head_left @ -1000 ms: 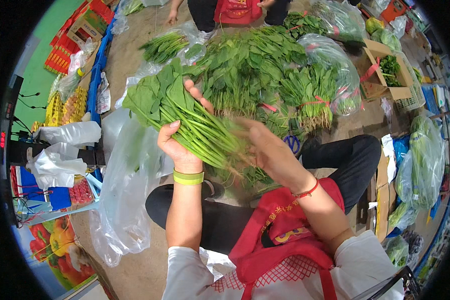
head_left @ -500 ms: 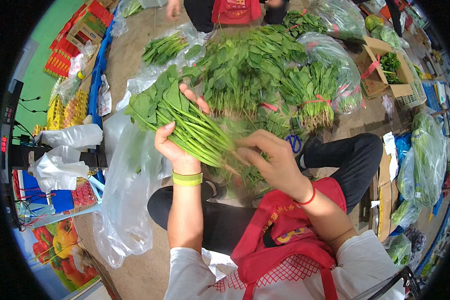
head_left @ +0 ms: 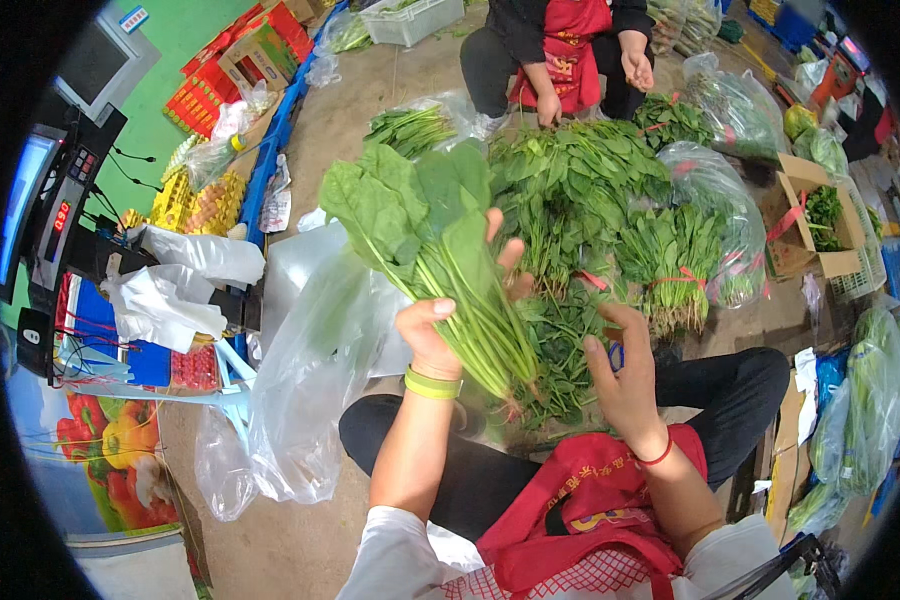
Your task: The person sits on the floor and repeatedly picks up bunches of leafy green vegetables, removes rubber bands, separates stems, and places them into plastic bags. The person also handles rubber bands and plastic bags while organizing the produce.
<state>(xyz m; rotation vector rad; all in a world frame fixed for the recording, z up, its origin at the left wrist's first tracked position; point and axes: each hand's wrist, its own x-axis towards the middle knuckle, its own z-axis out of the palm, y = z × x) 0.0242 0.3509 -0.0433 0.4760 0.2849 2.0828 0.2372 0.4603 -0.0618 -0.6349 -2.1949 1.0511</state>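
Observation:
A bunch of spinach (head_left: 435, 240) with long green stems and pinkish roots lies across the palm of my left hand (head_left: 440, 335). The thumb is over its near side and the fingertips show past its far side. Leaves point up and left, roots down and right. My right hand (head_left: 625, 380) is apart from the bunch, near its root end, with fingers spread and nothing in them. Below and beyond are loose leafy stems (head_left: 570, 345) and a large pile of spinach (head_left: 580, 180). A bundle tied with a red band (head_left: 675, 260) stands to the right.
A clear plastic bag (head_left: 310, 390) lies at left. Blue scissors (head_left: 617, 357) are partly hidden behind my right hand. Bagged greens (head_left: 720, 205) and an open cardboard box (head_left: 820, 215) stand at right. Across the pile, a person in a red apron (head_left: 575, 60) works; a scale display (head_left: 60, 215) is far left.
My right hand has come off the root end and opened. The bunch in my left hand is turned more upright. The view has shifted, bringing more of the person opposite into sight.

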